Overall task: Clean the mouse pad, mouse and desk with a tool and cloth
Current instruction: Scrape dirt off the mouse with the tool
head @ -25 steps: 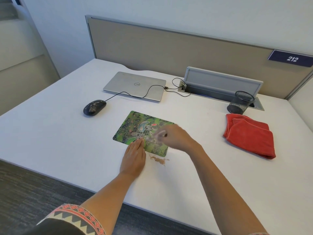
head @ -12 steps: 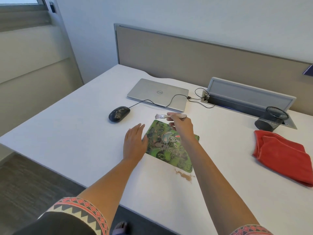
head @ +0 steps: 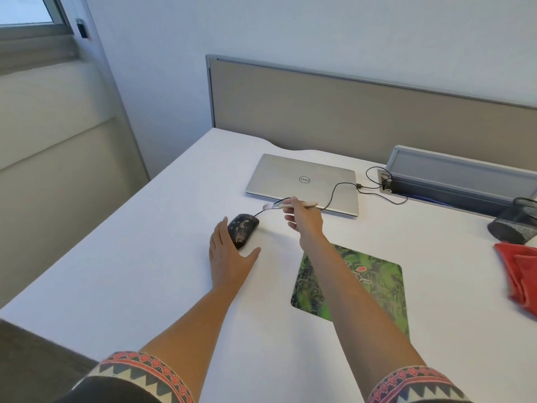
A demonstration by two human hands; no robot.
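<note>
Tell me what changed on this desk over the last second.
The left hand left the mouse pad and slid left to the mouse, fingers straight along its side. The right hand lifted the brush off the pad and carried it toward the mouse's far end. Unchanged: the grip on the brush, and the mouse, pad, laptop and red cloth where they lay.

The desk (head: 139, 257) is viewed from one head-worn wide-angle camera, angled forward and down, close above its near edge.
</note>
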